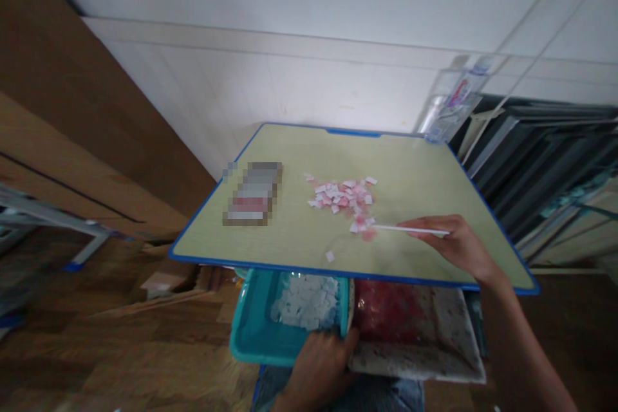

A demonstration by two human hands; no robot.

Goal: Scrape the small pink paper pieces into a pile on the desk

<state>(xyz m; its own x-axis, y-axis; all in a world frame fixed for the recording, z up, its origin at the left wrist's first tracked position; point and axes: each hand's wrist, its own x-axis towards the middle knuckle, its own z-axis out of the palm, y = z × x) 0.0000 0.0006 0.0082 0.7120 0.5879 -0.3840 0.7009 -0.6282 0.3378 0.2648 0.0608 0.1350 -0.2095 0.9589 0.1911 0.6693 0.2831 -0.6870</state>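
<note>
My right hand (456, 244) pinches a thin white stick (410, 229) above the right side of the table. The stick's far tip meets a few small pink-and-white squares (360, 225). Behind these lies a loose pile of similar squares (340, 196), with pink smudges around it. One lone square (329, 256) sits near the table's front edge. Below that edge, my left hand (321, 360) is closed at the rim of a teal basin (255, 335), where it meets a stained white tray (410, 360). White squares (309, 301) fill part of the basin; red colour (386, 309) covers part of the tray.
The small table (290, 148) has a blue edge and stands against a white wall. A blurred-out rectangular object (253, 194) lies on its left. A clear plastic bottle (456, 103) stands at the back right corner. Dark flat panels (535, 148) lean at right; a brown cabinet (96, 103) is at left.
</note>
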